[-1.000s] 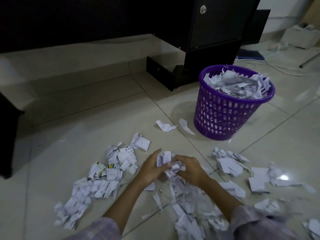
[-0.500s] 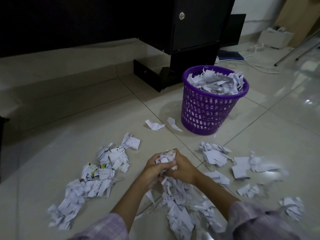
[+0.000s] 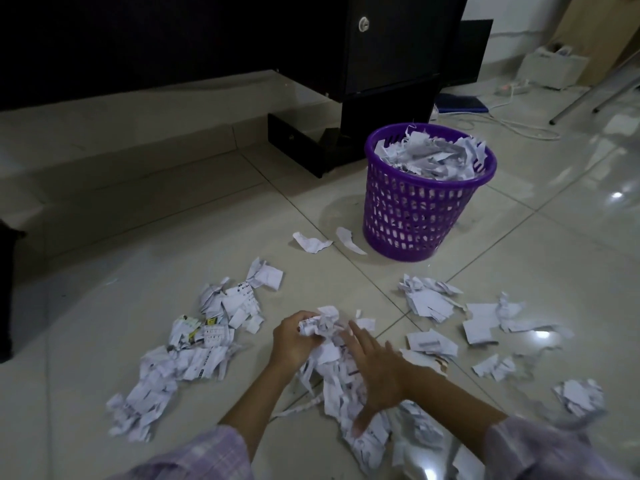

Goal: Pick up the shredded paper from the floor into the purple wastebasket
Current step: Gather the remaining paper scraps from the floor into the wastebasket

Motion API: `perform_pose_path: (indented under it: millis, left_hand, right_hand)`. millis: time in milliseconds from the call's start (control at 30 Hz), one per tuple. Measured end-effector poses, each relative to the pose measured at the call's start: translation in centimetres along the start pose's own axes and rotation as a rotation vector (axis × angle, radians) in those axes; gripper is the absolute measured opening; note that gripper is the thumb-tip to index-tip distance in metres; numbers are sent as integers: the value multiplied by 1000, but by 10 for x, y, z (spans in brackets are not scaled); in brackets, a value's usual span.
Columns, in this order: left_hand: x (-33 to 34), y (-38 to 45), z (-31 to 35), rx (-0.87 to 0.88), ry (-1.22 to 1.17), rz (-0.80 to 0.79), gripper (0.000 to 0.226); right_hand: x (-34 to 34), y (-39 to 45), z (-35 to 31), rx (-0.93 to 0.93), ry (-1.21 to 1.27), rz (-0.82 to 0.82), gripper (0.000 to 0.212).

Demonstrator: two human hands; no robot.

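While left hand (image 3: 290, 341) fingers clutch paper wad (image 3: 320, 323), right hand (image 3: 375, 367) fingers spread over floor pile (image 3: 346, 393).

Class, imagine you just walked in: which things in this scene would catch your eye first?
Probably the purple wastebasket, heaped with shredded paper, standing beside the dark cabinet. Next, the white paper scraps strewn over the tiled floor, and the left hand gripping a crumpled wad beside the spread right hand.
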State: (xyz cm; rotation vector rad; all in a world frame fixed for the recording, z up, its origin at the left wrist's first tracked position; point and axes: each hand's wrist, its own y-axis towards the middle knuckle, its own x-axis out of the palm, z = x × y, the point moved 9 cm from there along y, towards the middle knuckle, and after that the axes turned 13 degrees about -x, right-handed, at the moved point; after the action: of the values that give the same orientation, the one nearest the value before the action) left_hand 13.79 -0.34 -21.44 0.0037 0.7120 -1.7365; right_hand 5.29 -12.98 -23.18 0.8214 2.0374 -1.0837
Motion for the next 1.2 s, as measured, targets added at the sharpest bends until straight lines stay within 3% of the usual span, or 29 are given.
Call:
perform_pose_path:
  millis: [133, 400, 467, 633, 733, 800, 900, 1067, 1200]
  left_hand:
    - [1, -5, -6, 37, 46, 37, 26]
    - [12, -5, -12, 98, 96, -38, 29]
    - [16, -4, -16, 80, 132, -75, 29]
    - [30, -10, -19, 69, 186, -200, 44]
    - [38, -15, -29, -14, 146, -304, 70]
    - [42, -18, -36, -29, 190, -356, 102]
    - [49, -25, -43, -33, 333, -397, 134]
    - [56, -24, -35, -41, 276, -388, 131]
    - [53, -18, -22, -6, 276, -336, 124]
  right_hand:
    - [13, 0, 0, -17, -106, -30, 150]
    - [12, 17, 34, 18, -44, 178, 147]
    - [11, 15, 33, 47, -20, 184, 135]
    - [0, 14, 26, 104, 22, 286, 80]
    - [-3, 11, 29, 185, 31, 341, 47]
    - [-7, 8, 32, 220, 118, 425, 31]
    - [-12, 7, 38, 238, 210, 480, 29]
    - [-23, 4, 50, 284, 444, 560, 23]
    - [-21, 1, 48, 351, 934, 602, 17]
